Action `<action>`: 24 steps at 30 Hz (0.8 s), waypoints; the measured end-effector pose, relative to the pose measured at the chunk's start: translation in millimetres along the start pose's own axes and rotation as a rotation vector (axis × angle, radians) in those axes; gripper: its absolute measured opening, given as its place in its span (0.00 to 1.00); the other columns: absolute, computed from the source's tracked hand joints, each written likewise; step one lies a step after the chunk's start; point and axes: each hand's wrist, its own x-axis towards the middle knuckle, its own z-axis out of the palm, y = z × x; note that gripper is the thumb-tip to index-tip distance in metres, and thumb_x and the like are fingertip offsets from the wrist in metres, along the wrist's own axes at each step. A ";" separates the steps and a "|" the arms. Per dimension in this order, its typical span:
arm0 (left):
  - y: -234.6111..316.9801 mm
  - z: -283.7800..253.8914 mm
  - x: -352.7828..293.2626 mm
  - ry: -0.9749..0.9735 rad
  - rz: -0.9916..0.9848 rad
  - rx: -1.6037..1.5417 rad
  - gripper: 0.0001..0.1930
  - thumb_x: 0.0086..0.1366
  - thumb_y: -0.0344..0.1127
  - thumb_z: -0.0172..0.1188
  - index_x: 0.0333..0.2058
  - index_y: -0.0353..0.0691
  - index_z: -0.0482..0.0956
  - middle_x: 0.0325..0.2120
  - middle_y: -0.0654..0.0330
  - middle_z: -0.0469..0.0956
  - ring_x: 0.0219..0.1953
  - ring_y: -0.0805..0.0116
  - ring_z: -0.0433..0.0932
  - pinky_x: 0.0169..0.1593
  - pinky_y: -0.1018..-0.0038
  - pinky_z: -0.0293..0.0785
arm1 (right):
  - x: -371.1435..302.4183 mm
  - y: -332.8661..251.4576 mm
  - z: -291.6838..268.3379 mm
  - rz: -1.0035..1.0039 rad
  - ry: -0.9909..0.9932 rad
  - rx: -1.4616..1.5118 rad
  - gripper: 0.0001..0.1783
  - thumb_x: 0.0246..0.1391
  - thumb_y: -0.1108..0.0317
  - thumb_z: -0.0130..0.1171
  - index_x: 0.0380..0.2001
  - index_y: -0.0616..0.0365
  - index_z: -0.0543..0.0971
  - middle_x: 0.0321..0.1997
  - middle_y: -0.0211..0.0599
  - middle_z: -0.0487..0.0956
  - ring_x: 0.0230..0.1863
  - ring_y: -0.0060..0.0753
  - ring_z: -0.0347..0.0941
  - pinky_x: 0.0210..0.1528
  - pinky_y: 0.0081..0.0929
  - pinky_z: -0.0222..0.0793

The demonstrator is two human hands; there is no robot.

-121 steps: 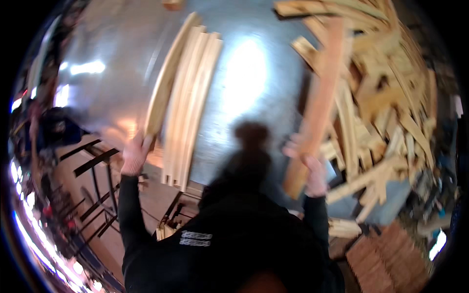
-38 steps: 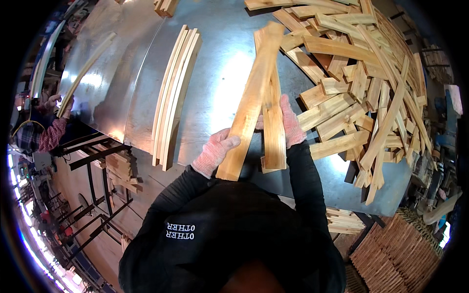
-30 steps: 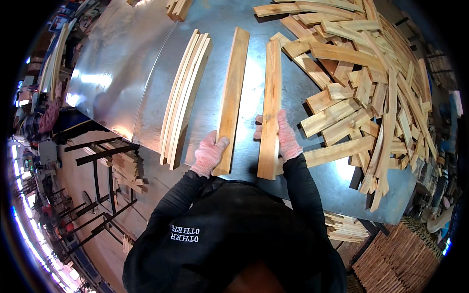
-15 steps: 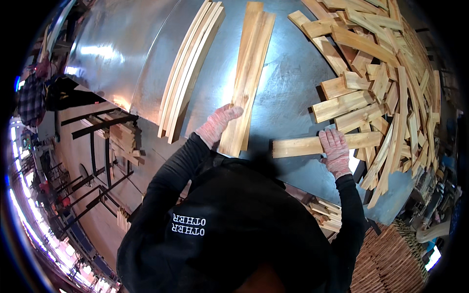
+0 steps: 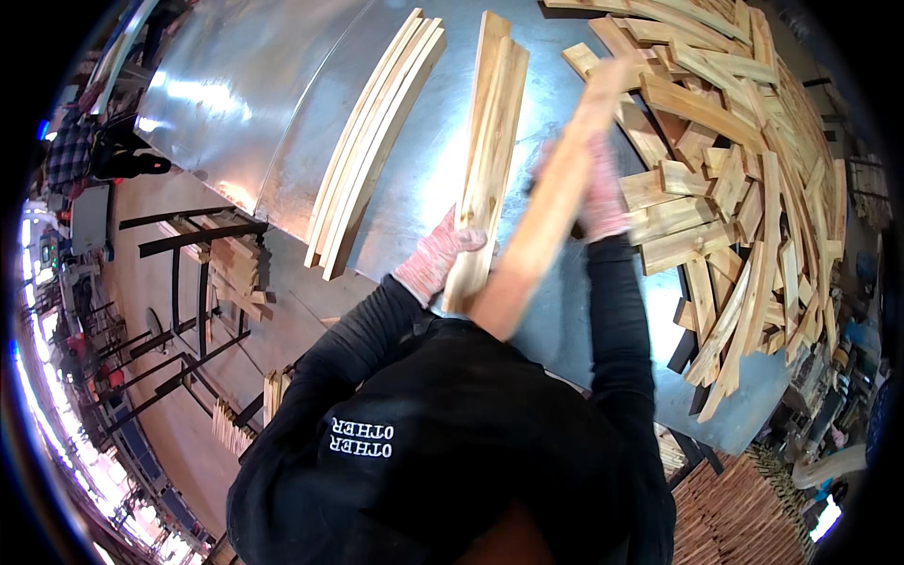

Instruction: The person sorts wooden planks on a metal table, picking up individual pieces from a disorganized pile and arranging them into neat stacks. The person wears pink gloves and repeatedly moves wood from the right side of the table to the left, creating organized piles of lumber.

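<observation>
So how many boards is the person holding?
3: two overlapping boards in the left hand, one blurred board in the right hand. Any board hidden behind these wouldn't show.

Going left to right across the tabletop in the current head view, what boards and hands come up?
A row of boards set close together, the left hand, the pair of boards it grips, a motion-blurred board, the right hand holding it, a jumbled heap of boards.

Glare on tabletop [image 5: 400,202], motion-blurred right hand [image 5: 601,193]
</observation>
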 end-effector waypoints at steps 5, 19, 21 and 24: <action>-16.1 5.6 -7.2 0.275 0.009 0.467 0.40 0.69 0.51 0.56 0.73 0.42 0.50 0.55 0.48 0.75 0.58 0.60 0.73 0.61 0.69 0.68 | -6.4 94.6 -9.2 -0.020 0.092 0.019 0.27 0.62 0.58 0.62 0.54 0.69 0.72 0.45 0.45 0.79 0.48 0.40 0.77 0.54 0.42 0.77; 51.3 -27.6 -14.2 0.102 -0.246 0.261 0.36 0.66 0.53 0.65 0.62 0.30 0.68 0.46 0.51 0.81 0.45 0.60 0.82 0.51 0.65 0.79 | -11.4 58.6 -7.4 0.020 0.222 -0.119 0.27 0.60 0.49 0.64 0.47 0.63 0.73 0.37 0.44 0.78 0.34 0.38 0.78 0.39 0.36 0.80; 48.4 -27.8 -18.0 0.121 -0.285 -0.026 0.31 0.68 0.48 0.64 0.62 0.34 0.70 0.45 0.53 0.81 0.43 0.62 0.83 0.49 0.66 0.81 | -4.5 64.6 -11.2 0.029 0.253 -0.248 0.26 0.63 0.46 0.61 0.46 0.60 0.73 0.38 0.44 0.78 0.34 0.37 0.78 0.39 0.35 0.79; 43.8 -13.7 -23.2 -0.047 -0.308 -0.487 0.32 0.67 0.45 0.66 0.64 0.38 0.67 0.51 0.57 0.79 0.51 0.66 0.79 0.54 0.68 0.77 | 0.4 85.0 8.4 -0.324 0.284 -1.434 0.40 0.64 0.42 0.54 0.68 0.61 0.62 0.57 0.56 0.77 0.55 0.54 0.76 0.54 0.39 0.74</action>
